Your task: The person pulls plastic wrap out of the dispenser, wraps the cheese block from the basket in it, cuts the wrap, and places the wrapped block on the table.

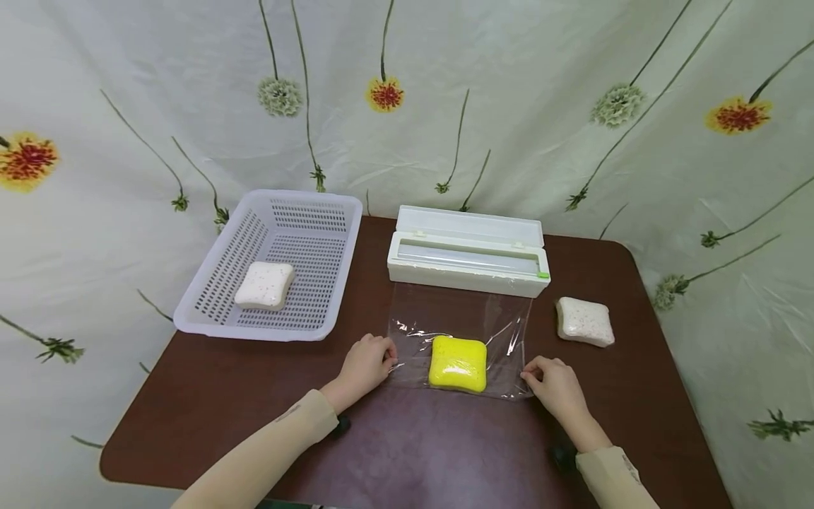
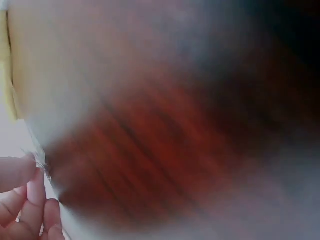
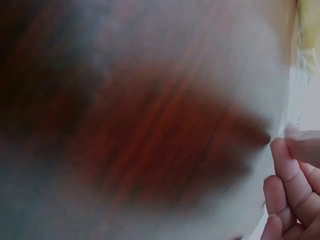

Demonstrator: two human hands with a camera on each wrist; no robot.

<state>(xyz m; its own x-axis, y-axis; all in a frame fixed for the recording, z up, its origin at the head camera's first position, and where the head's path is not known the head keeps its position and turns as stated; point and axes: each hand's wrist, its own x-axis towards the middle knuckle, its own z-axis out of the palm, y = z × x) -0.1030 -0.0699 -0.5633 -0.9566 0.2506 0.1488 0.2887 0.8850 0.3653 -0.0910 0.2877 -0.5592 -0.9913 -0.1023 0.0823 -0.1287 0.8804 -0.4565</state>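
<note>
A sheet of clear plastic wrap (image 1: 413, 353) stretches from the white wrap dispenser box (image 1: 467, 283) toward the near side of the table. On the sheet sits a yellow sponge-like block (image 1: 458, 364) with pinched-in sides and a glossy sheen. My left hand (image 1: 367, 364) pinches the wrap's near left corner between thumb and fingertips. At the near right corner, my right hand (image 1: 558, 385) pinches the film the same way. Both wrist views show the thumb and fingertips together on the film's edge, and the yellow block (image 2: 6, 70) only partly.
A pale lilac perforated basket (image 1: 350, 261) at the left holds a white speckled block (image 1: 263, 285). Another white speckled block (image 1: 585, 322) lies on the dark red table (image 1: 636, 396) at the right. The dispenser's lid (image 1: 470, 225) is raised. A flowered curtain (image 1: 509, 71) hangs behind.
</note>
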